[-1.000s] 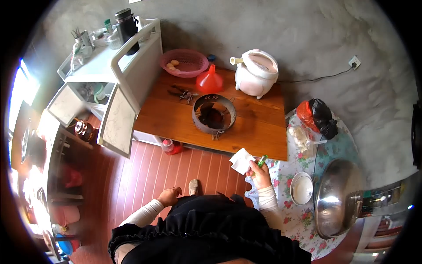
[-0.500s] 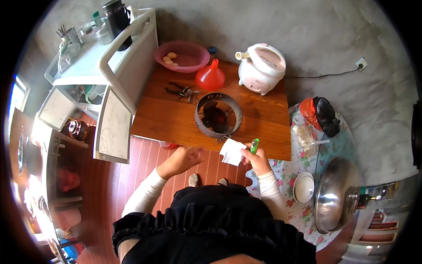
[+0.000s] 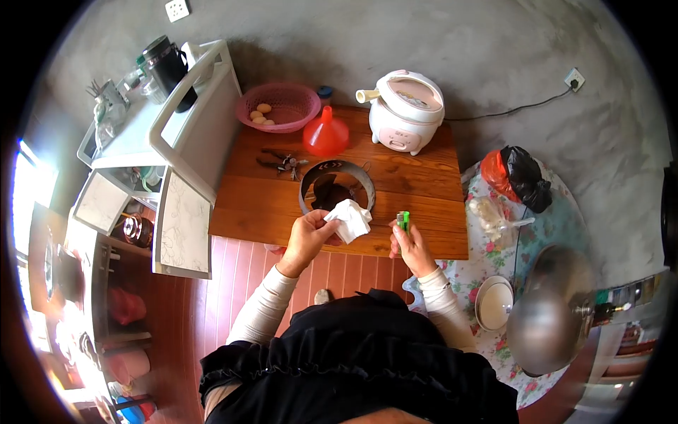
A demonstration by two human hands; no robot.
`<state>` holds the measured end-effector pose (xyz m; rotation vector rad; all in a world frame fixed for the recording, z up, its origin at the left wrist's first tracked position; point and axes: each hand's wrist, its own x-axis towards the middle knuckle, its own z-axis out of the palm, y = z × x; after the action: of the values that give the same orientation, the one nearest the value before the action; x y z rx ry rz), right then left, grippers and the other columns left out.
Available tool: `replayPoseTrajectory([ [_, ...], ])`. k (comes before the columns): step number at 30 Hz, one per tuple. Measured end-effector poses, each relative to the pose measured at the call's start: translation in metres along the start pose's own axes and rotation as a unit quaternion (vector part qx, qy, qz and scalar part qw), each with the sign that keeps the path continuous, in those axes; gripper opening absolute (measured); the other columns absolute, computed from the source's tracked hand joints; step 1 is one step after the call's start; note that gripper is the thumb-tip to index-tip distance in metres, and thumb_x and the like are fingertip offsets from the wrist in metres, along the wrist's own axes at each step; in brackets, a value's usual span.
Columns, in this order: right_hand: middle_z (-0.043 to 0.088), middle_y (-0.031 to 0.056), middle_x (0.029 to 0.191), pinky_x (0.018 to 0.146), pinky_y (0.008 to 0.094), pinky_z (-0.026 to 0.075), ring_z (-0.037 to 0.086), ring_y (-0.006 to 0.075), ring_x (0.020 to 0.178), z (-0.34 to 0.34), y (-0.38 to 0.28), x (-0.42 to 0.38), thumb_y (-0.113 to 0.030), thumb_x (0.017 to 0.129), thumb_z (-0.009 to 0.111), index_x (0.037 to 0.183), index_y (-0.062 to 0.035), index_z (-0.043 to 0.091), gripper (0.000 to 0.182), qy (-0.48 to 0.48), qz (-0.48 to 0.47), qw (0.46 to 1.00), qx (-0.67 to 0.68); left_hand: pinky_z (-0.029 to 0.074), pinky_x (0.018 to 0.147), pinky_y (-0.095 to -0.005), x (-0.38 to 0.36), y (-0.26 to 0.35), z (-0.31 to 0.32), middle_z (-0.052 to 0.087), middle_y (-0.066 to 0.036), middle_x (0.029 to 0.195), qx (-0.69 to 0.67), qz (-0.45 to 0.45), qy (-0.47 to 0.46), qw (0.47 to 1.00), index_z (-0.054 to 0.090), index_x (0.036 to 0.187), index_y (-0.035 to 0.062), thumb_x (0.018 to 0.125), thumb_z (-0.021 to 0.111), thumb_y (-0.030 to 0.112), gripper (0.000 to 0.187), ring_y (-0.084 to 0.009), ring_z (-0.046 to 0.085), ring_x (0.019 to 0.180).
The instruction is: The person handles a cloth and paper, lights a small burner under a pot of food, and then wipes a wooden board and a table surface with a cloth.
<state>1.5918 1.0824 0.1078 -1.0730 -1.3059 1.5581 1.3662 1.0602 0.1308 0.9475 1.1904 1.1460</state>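
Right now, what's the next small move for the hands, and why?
Probably ease the right hand inward, bringing what looks like a green lighter near the white paper's free edge. The left hand pinches the paper by one side, over the near side of the metal ring in this view; a gap separates paper and lighter, and no flame shows.

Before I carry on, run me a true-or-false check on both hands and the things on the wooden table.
1. The left hand holds the white paper. True.
2. The left hand also holds the green lighter. False: the right hand holds it.
3. The metal ring rests on the wooden table. True.
4. The eggs lie inside the metal ring. False: they lie in the pink basket.
5. The red funnel stands with its narrow end up. True.
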Motion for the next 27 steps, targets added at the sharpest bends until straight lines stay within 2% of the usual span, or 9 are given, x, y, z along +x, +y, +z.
replayPoseTrajectory([
  [1, 0.04, 0.0005, 0.061, 0.047, 0.0218, 0.041, 0.042, 0.0076, 0.051, -0.002, 0.0, 0.001, -0.037, 0.09, 0.038, 0.093, -0.0011, 0.046, 0.037, -0.021, -0.011, 1.0, -0.018, 0.05, 0.058, -0.0213, 0.0, 0.0, 0.002, 0.059, -0.008, 0.072, -0.023, -0.005, 0.008, 1.0, 0.053, 0.09, -0.005, 0.082, 0.054, 0.01, 0.017, -0.0128, 0.059, 0.062],
  [5, 0.039, -0.0007, 0.06, 0.044, 0.0203, 0.037, 0.04, 0.0065, 0.05, -0.008, 0.001, 0.004, -0.048, 0.089, 0.027, 0.086, -0.0014, 0.049, 0.051, -0.058, 0.005, 0.998, -0.032, 0.05, 0.056, -0.0206, 0.003, -0.006, 0.008, 0.059, -0.006, 0.072, -0.055, 0.003, 0.039, 0.998, 0.056, 0.087, -0.004, 0.081, 0.056, 0.011, 0.016, -0.01, 0.057, 0.061],
  [8, 0.041, -0.0012, 0.06, 0.043, 0.02, 0.037, 0.04, 0.0059, 0.05, -0.01, 0.001, 0.007, -0.051, 0.088, 0.026, 0.08, -0.002, 0.051, 0.055, -0.059, 0.058, 0.995, -0.06, 0.049, 0.054, -0.0205, 0.001, -0.007, 0.013, 0.059, -0.006, 0.072, -0.046, 0.011, 0.065, 0.997, 0.057, 0.086, -0.0035, 0.081, 0.056, 0.012, 0.016, -0.0087, 0.056, 0.059],
  [12, 0.042, -0.0019, 0.058, 0.043, 0.0197, 0.036, 0.04, 0.0055, 0.048, -0.01, 0.0, 0.012, -0.053, 0.087, 0.025, 0.077, -0.0025, 0.052, 0.058, -0.041, 0.048, 0.997, -0.044, 0.048, 0.053, -0.0205, 0.001, -0.011, 0.011, 0.059, -0.005, 0.071, -0.04, 0.019, 0.09, 0.995, 0.057, 0.088, -0.0032, 0.081, 0.056, 0.012, 0.017, -0.0078, 0.054, 0.058],
  [15, 0.042, -0.0021, 0.053, 0.042, 0.0199, 0.036, 0.04, 0.0053, 0.048, -0.016, 0.009, 0.019, -0.053, 0.087, 0.024, 0.072, -0.0033, 0.053, 0.06, -0.059, 0.077, 0.994, -0.05, 0.048, 0.053, -0.0209, 0.002, -0.015, 0.01, 0.059, -0.005, 0.071, -0.094, 0.032, 0.097, 0.99, 0.058, 0.088, -0.0033, 0.081, 0.056, 0.012, 0.017, -0.0076, 0.053, 0.057],
  [18, 0.041, 0.0007, 0.048, 0.045, 0.0234, 0.037, 0.04, 0.0098, 0.044, -0.015, 0.007, 0.022, -0.053, 0.087, 0.025, 0.066, -0.004, 0.052, 0.059, -0.038, 0.084, 0.992, -0.09, 0.047, 0.052, -0.0205, 0.0, -0.014, 0.011, 0.058, -0.005, 0.067, -0.105, 0.039, 0.114, 0.987, 0.058, 0.085, -0.0013, 0.082, 0.055, 0.012, 0.014, -0.0097, 0.055, 0.056],
  [20, 0.042, 0.0059, 0.048, 0.05, 0.0285, 0.038, 0.042, 0.0175, 0.044, -0.016, 0.008, 0.027, -0.052, 0.087, 0.028, 0.063, -0.0036, 0.051, 0.059, -0.045, -0.009, 0.984, -0.17, 0.047, 0.053, -0.02, -0.001, -0.012, 0.013, 0.059, -0.006, 0.069, -0.073, 0.035, 0.13, 0.988, 0.058, 0.086, -0.0017, 0.082, 0.055, 0.011, 0.014, -0.0098, 0.056, 0.058],
  [23, 0.044, 0.009, 0.048, 0.055, 0.0315, 0.038, 0.044, 0.0233, 0.045, -0.014, 0.007, 0.032, -0.052, 0.086, 0.029, 0.059, -0.0029, 0.05, 0.06, -0.024, 0.003, 0.984, -0.174, 0.048, 0.054, -0.02, 0.0, -0.012, 0.014, 0.059, -0.005, 0.072, -0.065, 0.047, 0.137, 0.987, 0.058, 0.088, -0.0042, 0.082, 0.055, 0.009, 0.015, -0.0092, 0.056, 0.061],
  [27, 0.045, 0.0086, 0.046, 0.054, 0.0324, 0.038, 0.046, 0.0232, 0.046, -0.013, 0.004, 0.035, -0.053, 0.085, 0.029, 0.053, -0.0029, 0.048, 0.063, -0.009, 0.012, 0.975, -0.22, 0.048, 0.054, -0.0197, 0.001, -0.012, 0.016, 0.059, -0.005, 0.072, -0.068, 0.047, 0.131, 0.988, 0.058, 0.087, -0.0042, 0.081, 0.056, 0.007, 0.014, -0.0093, 0.056, 0.061],
])
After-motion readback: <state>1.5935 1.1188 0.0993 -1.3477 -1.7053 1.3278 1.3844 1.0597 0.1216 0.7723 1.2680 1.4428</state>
